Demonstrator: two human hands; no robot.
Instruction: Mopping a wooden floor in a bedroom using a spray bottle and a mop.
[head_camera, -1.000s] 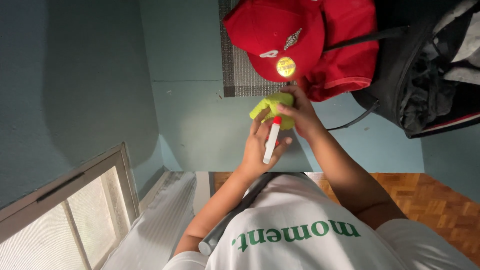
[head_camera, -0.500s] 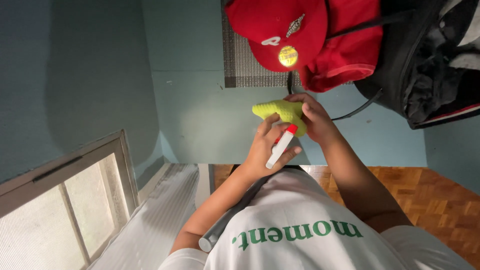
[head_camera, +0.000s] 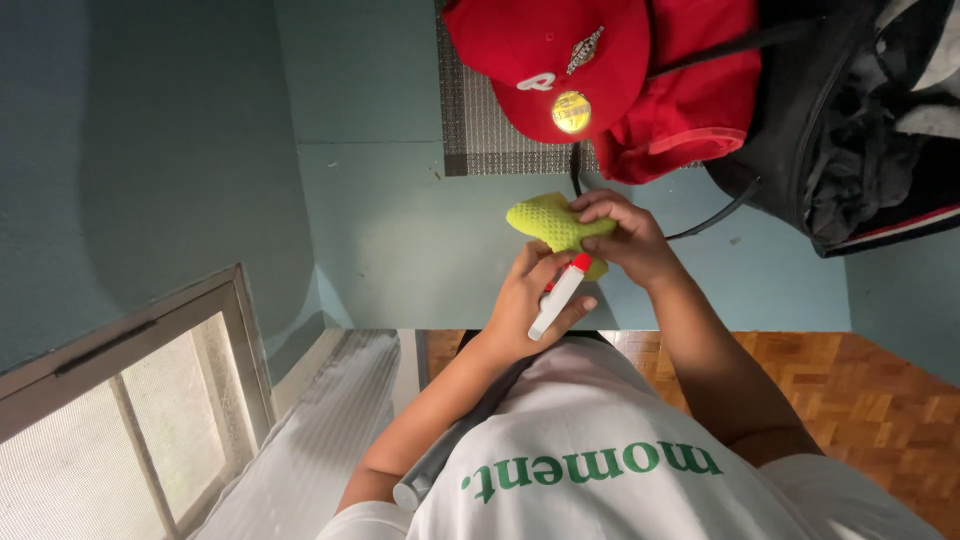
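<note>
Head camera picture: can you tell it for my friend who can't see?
A person's right hand pinches a yellow-green mesh cloth while the left hand holds a white spray bottle with a red tip. Above them sit a red cap and a black bag.

hands (head_camera: 540, 300): 2 | yellow cloth (head_camera: 552, 222): 1 | spray bottle (head_camera: 558, 297): 1 | red cap (head_camera: 548, 62): 1 | black bag (head_camera: 850, 130): 1
</note>
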